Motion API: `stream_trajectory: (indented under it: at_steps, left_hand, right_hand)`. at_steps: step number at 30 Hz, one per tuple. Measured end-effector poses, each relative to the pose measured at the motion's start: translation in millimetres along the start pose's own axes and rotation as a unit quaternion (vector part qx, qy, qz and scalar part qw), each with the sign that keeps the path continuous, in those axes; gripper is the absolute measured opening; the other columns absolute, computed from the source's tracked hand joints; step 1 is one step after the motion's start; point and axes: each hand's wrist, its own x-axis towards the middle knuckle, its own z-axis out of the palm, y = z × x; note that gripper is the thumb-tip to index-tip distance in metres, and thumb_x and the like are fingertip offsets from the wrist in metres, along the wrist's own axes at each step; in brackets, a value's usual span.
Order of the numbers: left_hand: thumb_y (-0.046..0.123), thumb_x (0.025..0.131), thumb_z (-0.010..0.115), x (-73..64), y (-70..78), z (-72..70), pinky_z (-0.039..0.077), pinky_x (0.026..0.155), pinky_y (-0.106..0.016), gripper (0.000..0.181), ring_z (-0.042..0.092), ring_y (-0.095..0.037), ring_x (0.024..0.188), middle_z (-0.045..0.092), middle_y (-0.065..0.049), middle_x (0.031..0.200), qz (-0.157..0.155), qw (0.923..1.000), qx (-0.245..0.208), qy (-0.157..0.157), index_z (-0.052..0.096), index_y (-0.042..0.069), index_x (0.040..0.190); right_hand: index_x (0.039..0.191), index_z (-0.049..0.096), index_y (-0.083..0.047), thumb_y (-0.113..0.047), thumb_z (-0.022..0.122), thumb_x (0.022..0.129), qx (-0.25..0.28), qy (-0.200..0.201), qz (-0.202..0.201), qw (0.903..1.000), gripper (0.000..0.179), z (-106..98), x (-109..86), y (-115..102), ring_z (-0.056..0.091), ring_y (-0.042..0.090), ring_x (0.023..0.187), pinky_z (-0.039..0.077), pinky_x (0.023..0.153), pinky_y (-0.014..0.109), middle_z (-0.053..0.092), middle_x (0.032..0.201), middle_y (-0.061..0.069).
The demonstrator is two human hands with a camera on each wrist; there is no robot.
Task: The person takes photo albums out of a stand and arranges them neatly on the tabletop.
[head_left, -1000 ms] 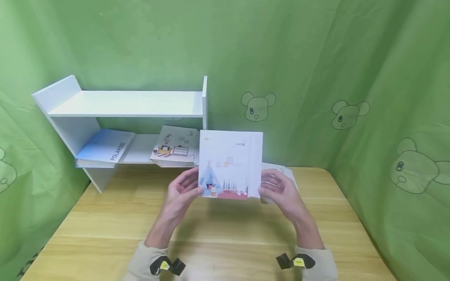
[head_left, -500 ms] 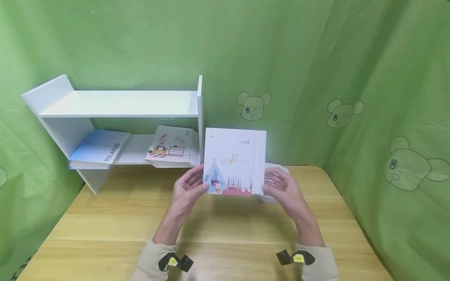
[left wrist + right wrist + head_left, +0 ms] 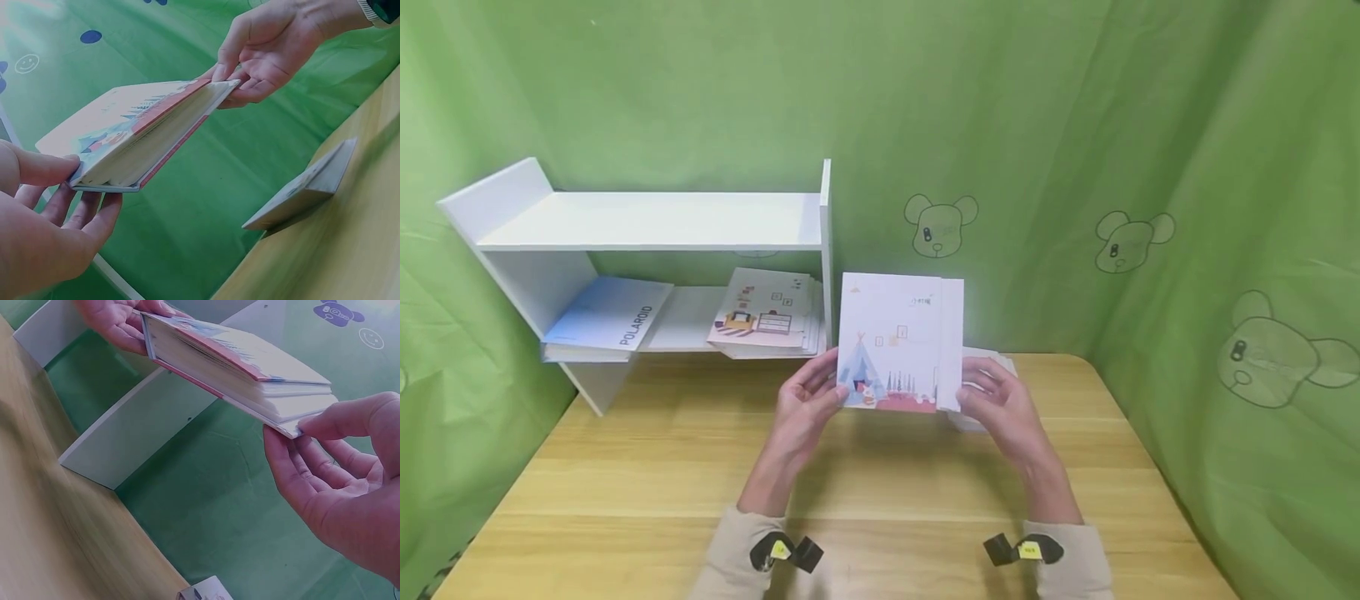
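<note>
Book [image 3: 898, 346] is held up clear of the table [image 3: 887, 483], just right of the shelf [image 3: 655, 221]; left hand [image 3: 805, 404] pinches one edge, right hand [image 3: 1003, 408] the opposite edge. Front cover [image 3: 887, 312] isn't under the right thumb [image 3: 344, 417], so keep both grips snug and level or it may flop open. Leave clearance to the shelf.

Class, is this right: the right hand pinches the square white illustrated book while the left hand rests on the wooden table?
The left hand isn't resting: the left wrist view shows it pinching the square white illustrated book too, opposite the right hand.
</note>
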Motion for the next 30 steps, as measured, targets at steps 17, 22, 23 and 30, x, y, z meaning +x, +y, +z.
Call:
stream_trajectory:
  at_steps: [17,22,23,30]
  left_hand:
    - [-0.023,0.077,0.053,0.4,-13.4,-5.8,0.043,0.103,-0.036,0.068,0.044,-0.033,0.127,0.044,-0.015,0.14,-0.016,0.9997,-0.011,-0.012,0.044,0.005,0.138]
    - [-0.023,0.077,0.053,0.5,-15.4,-8.3,0.043,0.103,-0.036,0.069,0.044,-0.033,0.127,0.044,-0.015,0.141,-0.019,0.9997,-0.013,-0.011,0.043,0.006,0.139]
    - [-0.023,0.077,0.053,0.8,-15.7,-8.7,0.043,0.103,-0.036,0.069,0.045,-0.033,0.126,0.045,-0.015,0.14,-0.021,0.9996,-0.014,-0.009,0.044,0.006,0.139]
    - [-0.022,0.08,0.052,3.1,-17.3,-10.0,0.043,0.103,-0.036,0.068,0.045,-0.032,0.127,0.044,-0.015,0.141,-0.029,0.9994,-0.015,-0.004,0.043,0.009,0.14]
  right_hand:
    - [0.133,0.046,-0.004,-0.004,0.064,0.088,0.018,0.013,0.014,0.9997,0.049,2.9,-0.1,9.9,0.063,0.025,0.103,0.055,0.086,0.035,0.057,0.124,0.016]
    - [0.132,0.047,-0.003,-0.004,0.065,0.088,0.031,0.02,0.014,0.9992,0.048,4.8,2.7,14.4,0.063,0.024,0.102,0.056,0.085,0.036,0.059,0.123,0.015]
    - [0.132,0.047,-0.003,-0.004,0.065,0.087,0.035,0.021,0.015,0.999,0.048,5.2,3.3,14.9,0.063,0.024,0.102,0.056,0.085,0.036,0.059,0.123,0.016]
    - [0.133,0.047,-0.004,-0.004,0.065,0.087,0.049,0.027,0.025,0.9982,0.049,6.6,8.0,19.0,0.063,0.023,0.101,0.056,0.084,0.034,0.059,0.122,0.015]
